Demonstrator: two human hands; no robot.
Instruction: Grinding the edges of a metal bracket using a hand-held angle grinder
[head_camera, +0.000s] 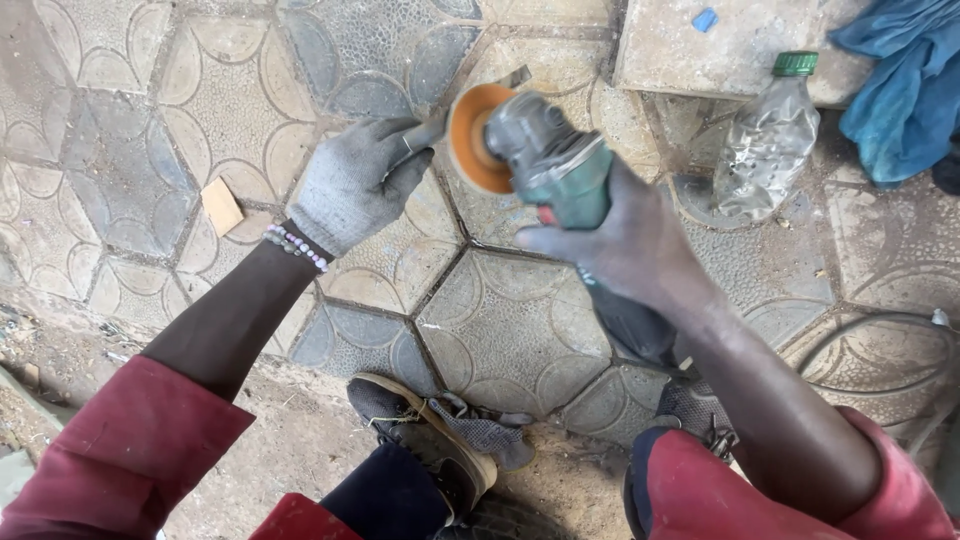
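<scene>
angle grinder – green-grey body, orange disc | held tilted – above patterned paving

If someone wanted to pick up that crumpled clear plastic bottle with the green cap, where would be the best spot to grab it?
Probably around the neck just below the green cap, coming from the near side. The plastic bottle leans against a stone slab behind it, so that side is blocked, and its body is crushed and would likely buckle. The neck looks firmer and narrow enough for one hand.
</scene>
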